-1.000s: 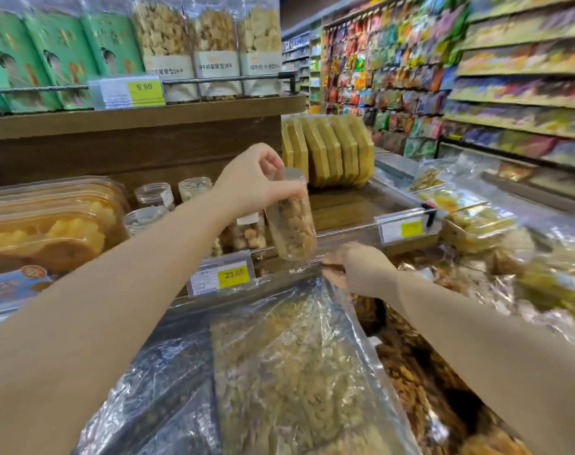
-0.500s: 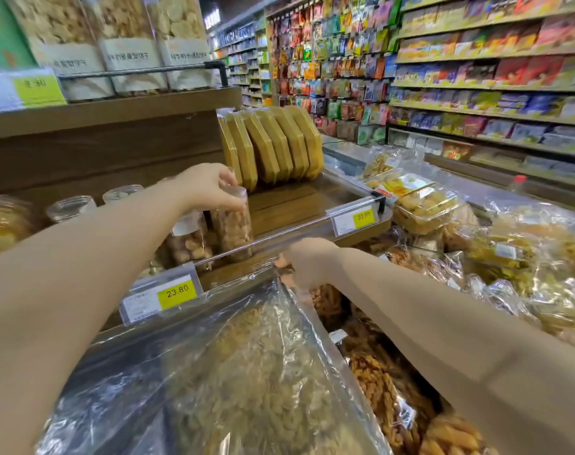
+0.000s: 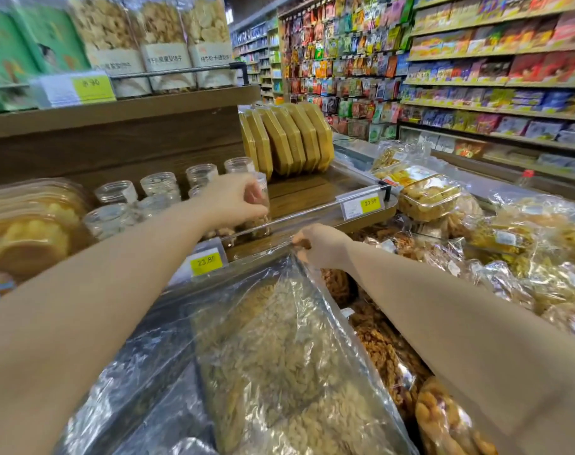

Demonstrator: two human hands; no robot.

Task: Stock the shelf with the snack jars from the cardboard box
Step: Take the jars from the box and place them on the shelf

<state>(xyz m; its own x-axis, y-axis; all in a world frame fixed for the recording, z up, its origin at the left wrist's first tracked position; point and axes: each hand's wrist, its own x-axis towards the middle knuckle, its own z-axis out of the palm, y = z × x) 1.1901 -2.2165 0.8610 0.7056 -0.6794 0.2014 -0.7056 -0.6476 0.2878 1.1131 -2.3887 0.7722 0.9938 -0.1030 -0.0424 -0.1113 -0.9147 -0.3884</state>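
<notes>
Gripping a clear snack jar (image 3: 262,205) near its top, my left hand (image 3: 233,200) has its fingers curled round the plastic, and the jar stands upright on the wooden shelf (image 3: 307,195), just behind the front rail (image 3: 312,210) and at the right end of a cluster of other lidded jars (image 3: 159,185). My palm and wrist cover most of the jar, so I see only its right edge and a bit of the brown snacks at its base; whether the base rests fully on the board I cannot tell, though it seems to. My right hand (image 3: 322,246) is closed, knuckles up, pinching the crinkled rim of a big transparent bag (image 3: 279,339) just below the shelf edge; its fingertips are tucked under and hidden. The bag's lower part runs out of view. A yellow price tag (image 3: 206,262) sits beside my left forearm, its white half behind the arm. The cardboard box is nowhere visible to me.
</notes>
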